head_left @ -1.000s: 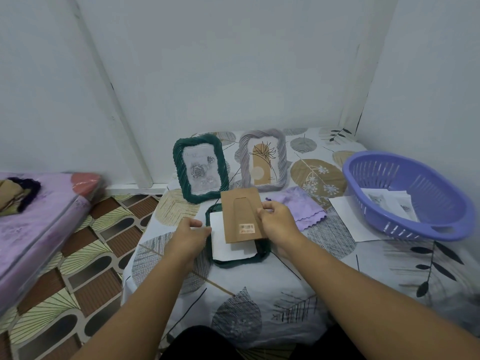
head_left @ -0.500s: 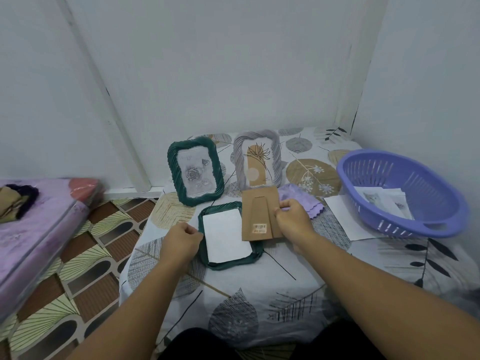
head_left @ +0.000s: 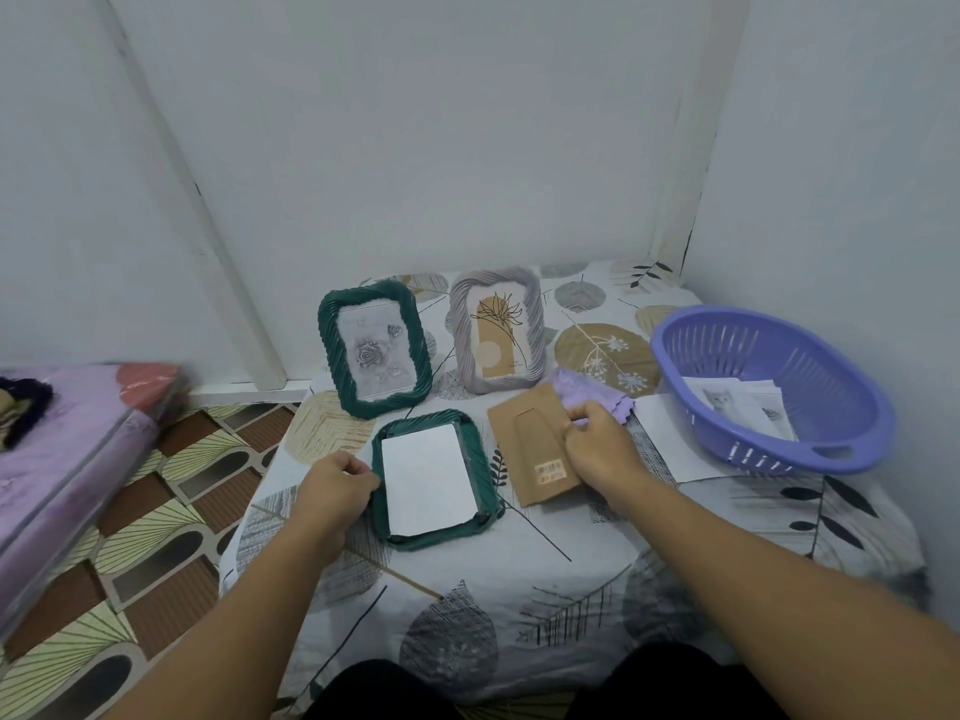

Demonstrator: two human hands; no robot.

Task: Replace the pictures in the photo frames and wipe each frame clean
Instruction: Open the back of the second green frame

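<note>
1. Head view, lower centre: the left hand has its fingers curled and grips the left edge of a green frame lying face down on the table; a white sheet sits in the frame's open back.
2. Just right of that frame, the right hand pinches the right edge of a brown backing board, fingers curled round it; the board rests on the table, apart from the frame.
3. Behind the right hand, a purple cloth lies on the table, partly under the board's upper corner.
4. At centre, two frames stand upright: a green frame with a rose picture on the left, a grey frame on the right.
5. At the right edge, a purple basket holds printed pictures; a white paper lies beside it.
</note>
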